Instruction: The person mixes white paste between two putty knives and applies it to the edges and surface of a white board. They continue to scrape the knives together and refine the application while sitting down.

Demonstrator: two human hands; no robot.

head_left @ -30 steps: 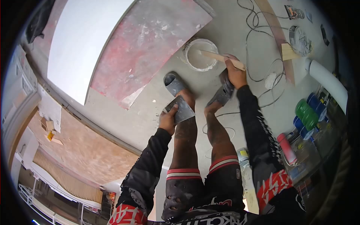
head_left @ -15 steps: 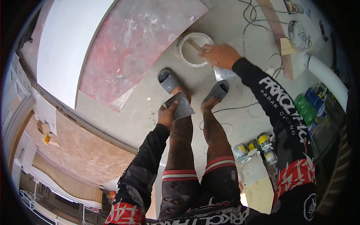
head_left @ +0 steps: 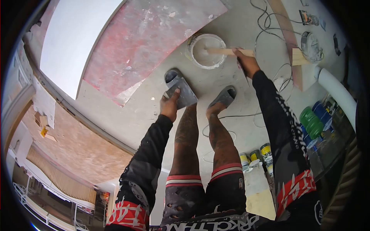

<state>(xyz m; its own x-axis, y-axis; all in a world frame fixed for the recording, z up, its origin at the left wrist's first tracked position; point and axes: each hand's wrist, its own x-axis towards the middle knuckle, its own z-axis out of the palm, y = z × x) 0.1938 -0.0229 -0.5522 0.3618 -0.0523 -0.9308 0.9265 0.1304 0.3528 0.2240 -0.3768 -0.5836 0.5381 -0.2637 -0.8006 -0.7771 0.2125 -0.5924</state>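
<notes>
My left hand [head_left: 169,104] is closed on a flat grey metal plate [head_left: 185,93], its thumb on top, above my left shin and slipper. Out to the right, my right hand [head_left: 246,62] grips a wooden stick [head_left: 223,51] near its outer end. The stick's other end reaches over the rim into a round white bucket [head_left: 207,67] that holds pale paste [head_left: 204,57]. A thin flat blade, seen nearly edge-on, is also at my right hand, below the stick.
A red-stained board [head_left: 127,50] and a white panel [head_left: 77,38] lie at the upper left. Cables [head_left: 266,27] loop over the floor on the right. Paint cans [head_left: 266,150], a green container [head_left: 311,123] and a white roll [head_left: 339,92] are at the right.
My right hand has moved right, away from the bucket, and the stick now lies across its rim. The blade at that hand has turned. My left hand and the plate have moved slightly up.
</notes>
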